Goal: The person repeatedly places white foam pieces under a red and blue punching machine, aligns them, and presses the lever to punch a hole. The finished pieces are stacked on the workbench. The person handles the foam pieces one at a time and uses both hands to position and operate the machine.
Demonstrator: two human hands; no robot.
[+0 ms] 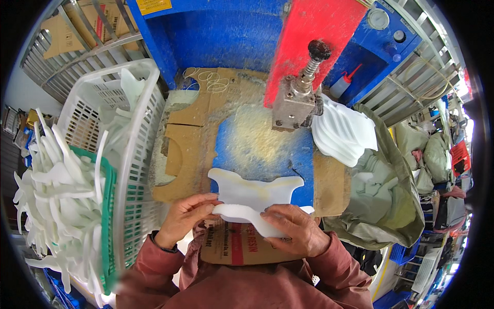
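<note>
A white, wavy-edged foam piece (239, 211) is held between my two hands near the front of the work surface. My left hand (186, 217) pinches its left end with thumb and fingers. Toward its right end, my right hand (299, 229) grips it with the thumb underneath and the fingers over the edge. Just beyond, a second white shaped piece (252, 189) lies flat on the blue plate (222, 147), with faint yellowish dust on it. The held piece overlaps its near edge. A metal machine head (292, 108) stands over the plate's far side.
A red machine arm (319, 26) carries the head, before a blue housing (221, 36). Similar white pieces are stacked (346, 131) at right, beside an open sack (409, 219). Left stand a white plastic basket (139, 129) and a green basket (108, 216) heaped with white pieces. Cardboard (329, 190) surrounds the plate.
</note>
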